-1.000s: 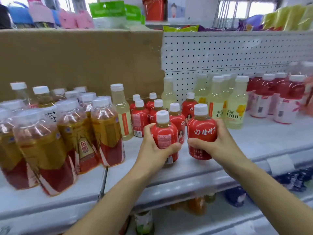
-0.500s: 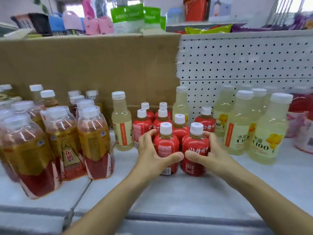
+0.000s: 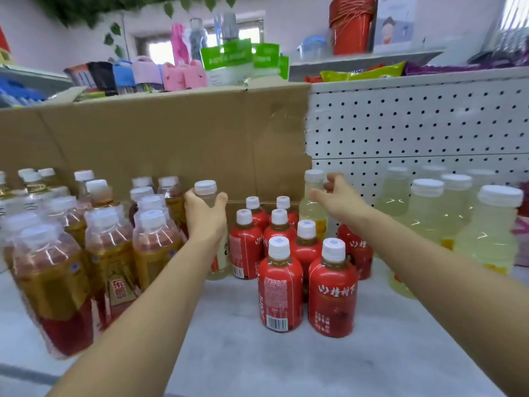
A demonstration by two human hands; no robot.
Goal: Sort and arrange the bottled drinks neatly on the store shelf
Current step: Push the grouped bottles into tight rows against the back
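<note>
Several small red bottles [image 3: 332, 293] with white caps stand in rows at the middle of the white shelf [image 3: 286, 362]. My left hand [image 3: 204, 214] is wrapped around the neck of a pale yellow bottle [image 3: 205, 188] standing to their left. My right hand [image 3: 339, 197] is at the neck of a second pale yellow bottle [image 3: 313, 196] behind the red ones, fingers curled but apart; I cannot tell if it touches. More pale yellow bottles [image 3: 486, 233] stand at the right. Amber tea bottles [image 3: 51, 276] fill the left.
A cardboard sheet [image 3: 160, 138] backs the left half of the shelf, a white pegboard [image 3: 415, 124] the right half. Above, an upper shelf holds green packs [image 3: 229, 61], pink items and a red bucket [image 3: 350, 24].
Both hands left the two front red bottles and reached back: the left took hold of the pale bottle on the left, the right went to the pale bottle behind. The camera moved closer and tilted up.
</note>
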